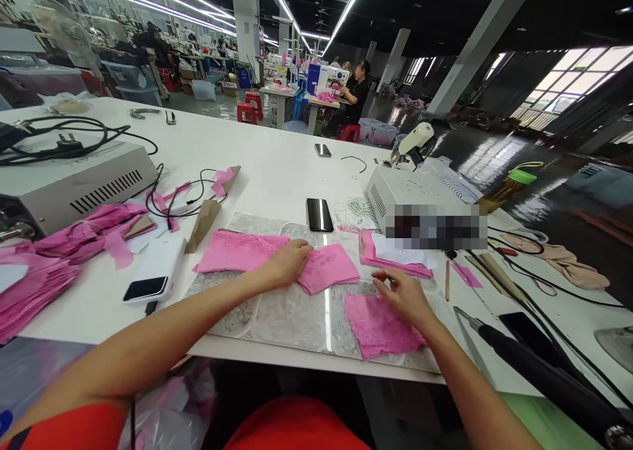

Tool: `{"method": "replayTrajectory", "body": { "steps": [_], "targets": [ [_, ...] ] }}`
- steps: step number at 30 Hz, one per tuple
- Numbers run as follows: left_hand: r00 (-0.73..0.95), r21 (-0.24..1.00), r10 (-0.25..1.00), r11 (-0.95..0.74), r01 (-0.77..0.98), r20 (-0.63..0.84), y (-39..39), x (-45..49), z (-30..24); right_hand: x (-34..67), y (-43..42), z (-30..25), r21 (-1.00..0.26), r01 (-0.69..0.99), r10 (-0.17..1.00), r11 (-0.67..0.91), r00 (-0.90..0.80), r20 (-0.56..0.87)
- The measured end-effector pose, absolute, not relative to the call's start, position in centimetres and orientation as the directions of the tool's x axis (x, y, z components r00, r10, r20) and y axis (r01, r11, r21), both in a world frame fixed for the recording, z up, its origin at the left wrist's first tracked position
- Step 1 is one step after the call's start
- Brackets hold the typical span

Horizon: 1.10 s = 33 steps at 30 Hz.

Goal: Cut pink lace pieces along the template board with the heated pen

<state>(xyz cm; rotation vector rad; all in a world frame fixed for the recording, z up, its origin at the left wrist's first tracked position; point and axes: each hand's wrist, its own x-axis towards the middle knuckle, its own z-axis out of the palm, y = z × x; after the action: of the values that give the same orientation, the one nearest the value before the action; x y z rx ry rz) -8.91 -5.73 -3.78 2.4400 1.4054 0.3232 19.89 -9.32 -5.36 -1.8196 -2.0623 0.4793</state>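
Observation:
My left hand [293, 262] is closed at the left edge of a pink fabric piece [331, 268], its fingertips partly hidden. Left of it, under my wrist, lies another pink fabric stack [235, 251]. My right hand [403, 295] hovers over a darker pink lace stack [373, 324] near the front edge; its thumb and fingers are slightly bent and apart, with nothing seen between them. Behind this hand, white paper [398, 251] rests on a folded pink bundle [368, 255]. A clear-topped grey board [291, 318] lies beneath the pieces.
Grey machine boxes stand left [99, 179] and right [386, 196]. A phone [320, 214] lies behind the board, a white power bank [161, 268] to its left. Pink bundles [37, 285] fill the far left. A black-handled tool [534, 364] and cables run along the right.

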Motion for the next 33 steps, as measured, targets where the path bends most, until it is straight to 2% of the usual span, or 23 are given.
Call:
{"method": "replayTrajectory", "body": {
  "steps": [7,13,15,18,22,27,33],
  "targets": [
    [0.394,0.305,0.906,-0.335,0.891,-0.153,-2.3,-6.0,-3.5,15.7,-5.6,-5.3,-0.357,0.93,0.99,0.091,-0.122,-0.067],
    [0.447,0.398,0.833,-0.307,0.864,-0.327,-5.6,-6.5,-2.7,14.6,-2.4,-4.3,-0.362,0.916,0.98,0.17,-0.196,-0.035],
    [0.462,0.403,0.83,-0.325,0.856,-0.312,-7.6,-7.3,-2.7,14.2,-2.9,-3.5,-0.383,0.904,0.978,0.192,-0.209,-0.005],
    [0.445,0.374,0.87,-0.348,0.86,-0.212,-8.9,-7.9,-2.8,13.5,-6.7,-2.8,-0.43,0.865,0.96,0.261,-0.28,0.019],
    [0.46,0.373,0.884,-0.403,0.836,-0.077,-6.5,-6.9,-3.0,12.5,-13.7,-4.0,-0.585,0.675,0.854,0.45,-0.517,0.061],
    [0.439,0.363,0.893,-0.378,0.852,-0.099,-2.2,-4.7,-4.3,11.8,-17.1,-6.2,-0.438,0.743,0.835,0.506,-0.549,0.035],
    [0.403,0.337,0.895,-0.326,0.883,-0.191,-1.7,-5.0,-5.2,11.5,-16.9,-6.6,-0.385,0.759,0.821,0.524,-0.571,-0.01]
  ]
}}
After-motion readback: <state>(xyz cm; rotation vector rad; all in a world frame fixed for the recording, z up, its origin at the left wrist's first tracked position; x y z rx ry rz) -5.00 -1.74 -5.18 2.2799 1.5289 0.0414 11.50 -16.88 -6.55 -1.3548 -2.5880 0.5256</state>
